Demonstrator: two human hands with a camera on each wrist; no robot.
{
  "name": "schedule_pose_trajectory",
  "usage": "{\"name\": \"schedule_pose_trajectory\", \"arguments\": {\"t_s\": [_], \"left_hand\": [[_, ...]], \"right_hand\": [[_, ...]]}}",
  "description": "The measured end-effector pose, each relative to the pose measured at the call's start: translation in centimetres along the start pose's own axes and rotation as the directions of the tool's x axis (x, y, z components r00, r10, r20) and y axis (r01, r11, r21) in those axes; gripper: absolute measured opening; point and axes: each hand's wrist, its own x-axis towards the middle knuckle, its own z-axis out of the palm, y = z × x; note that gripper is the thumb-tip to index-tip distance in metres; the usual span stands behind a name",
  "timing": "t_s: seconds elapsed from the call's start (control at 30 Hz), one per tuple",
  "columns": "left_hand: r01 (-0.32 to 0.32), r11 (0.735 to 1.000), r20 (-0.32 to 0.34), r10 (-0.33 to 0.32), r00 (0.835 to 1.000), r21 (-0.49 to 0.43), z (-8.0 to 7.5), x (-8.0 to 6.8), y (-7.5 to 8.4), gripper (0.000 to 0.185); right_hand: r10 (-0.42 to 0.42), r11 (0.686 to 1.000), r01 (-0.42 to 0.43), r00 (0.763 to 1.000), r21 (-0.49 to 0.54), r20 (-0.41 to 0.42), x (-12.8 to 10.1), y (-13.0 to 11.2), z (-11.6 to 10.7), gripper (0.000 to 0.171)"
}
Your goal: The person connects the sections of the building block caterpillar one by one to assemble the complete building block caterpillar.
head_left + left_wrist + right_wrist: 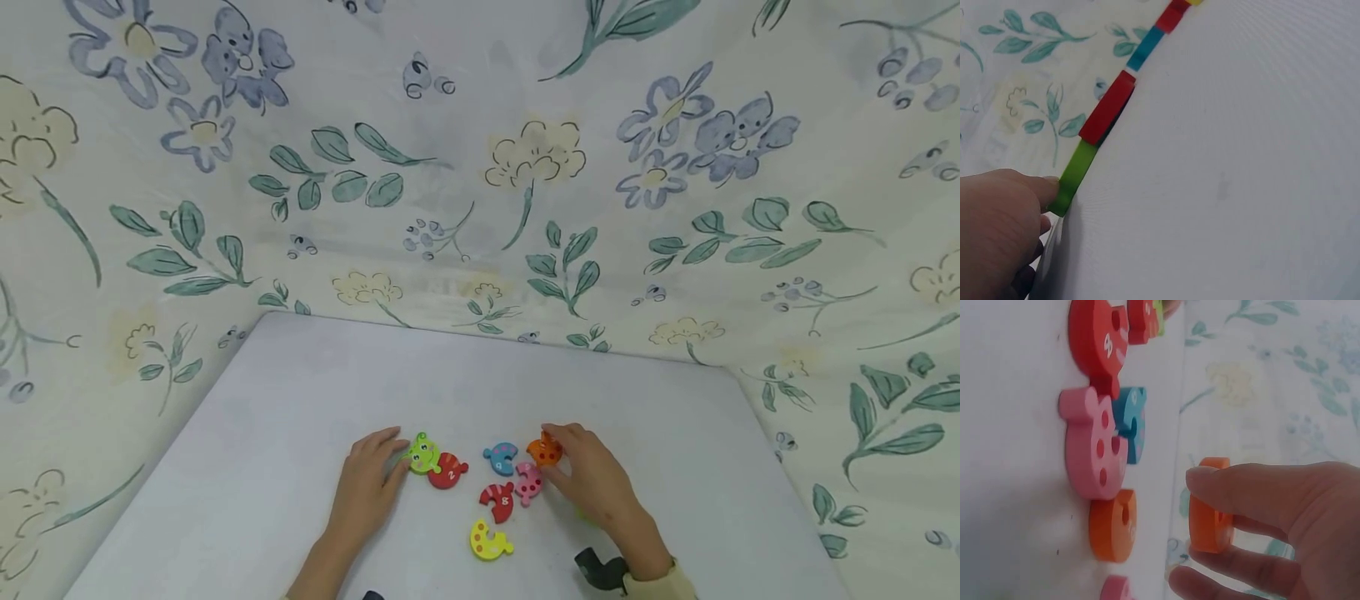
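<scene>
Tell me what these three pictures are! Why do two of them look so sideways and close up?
A person wears three cameras: one on the head, one on each wrist. The head picture looks down at a white table with small wooden puzzle pieces. The left hand touches the green frog piece, beside a red piece. The right hand pinches an orange piece, lifted off the table. The wrist pictures look sideways because those cameras sit low beside the hands. A pink piece, a blue piece and a yellow piece lie loose.

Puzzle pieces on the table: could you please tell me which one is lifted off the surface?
The orange piece, pinched in the right hand's fingers. The pink piece, blue piece and yellow piece lie flat.
</scene>
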Motion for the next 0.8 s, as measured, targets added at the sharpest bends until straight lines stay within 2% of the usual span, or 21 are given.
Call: {"name": "schedule_pose_trajectory", "arguments": {"t_s": [0.4,0.67,0.8], "left_hand": [[-0.022,1.000,-0.048,0.022,0.999,-0.004,-0.2,-0.1,0.2,0.030],[-0.012,1.000,-0.040,0.012,0.999,-0.012,-0.1,0.0,0.1,0.029],[-0.015,1.000,-0.040,0.014,0.999,-0.025,-0.1,0.0,0.2,0.028]], "right_hand": [[-0.070,0.997,0.069,0.997,0.027,0.025,0.6,-2.2,0.3,0.060],[-0.102,0.994,0.097,0.991,0.056,0.092,1.0,-3.3,0.6,0.061],[-0.143,0.989,0.137,0.983,0.052,0.115,1.1,-3.7,1.0,0.062]]}}
